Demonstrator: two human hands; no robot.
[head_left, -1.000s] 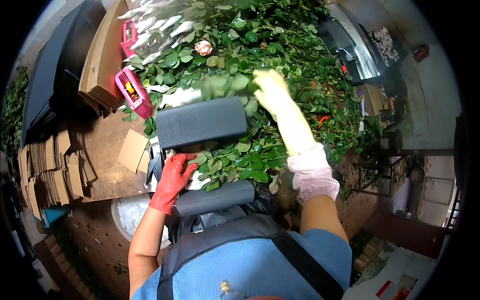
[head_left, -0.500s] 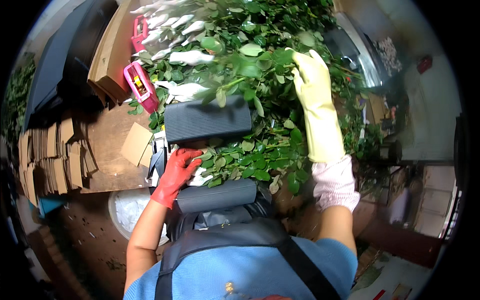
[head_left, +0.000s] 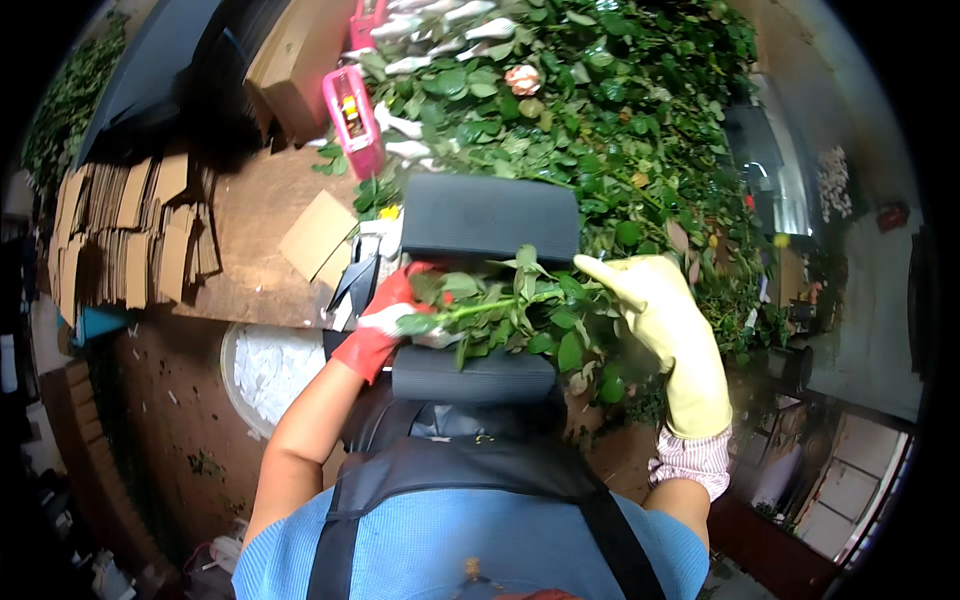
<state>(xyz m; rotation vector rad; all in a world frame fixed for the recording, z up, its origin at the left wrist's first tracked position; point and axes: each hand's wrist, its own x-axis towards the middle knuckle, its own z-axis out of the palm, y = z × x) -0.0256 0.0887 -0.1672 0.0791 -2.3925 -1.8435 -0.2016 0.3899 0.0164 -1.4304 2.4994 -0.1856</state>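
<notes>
My right hand, in a long yellow glove, is closed at the right end of a leafy rose stem. This stem lies slantwise across the gap between two dark ribbed pads, the far pad and the near pad. Its white-netted head passes over my left hand, in a red glove. The red fingers curl round the head end of more leafy rose stems in the gap; netting and leaves partly hide them.
A heap of rose stems covers the table's far right, white-netted heads at its left. Pink tape dispensers, cardboard pieces and cardboard stacks stand on the left. A tub of white scraps sits below the table edge.
My right hand has come down and nearer from the heap, bringing the rose stem to the gap between the pads. My left hand stays at the pads' left end. The view has shifted.
</notes>
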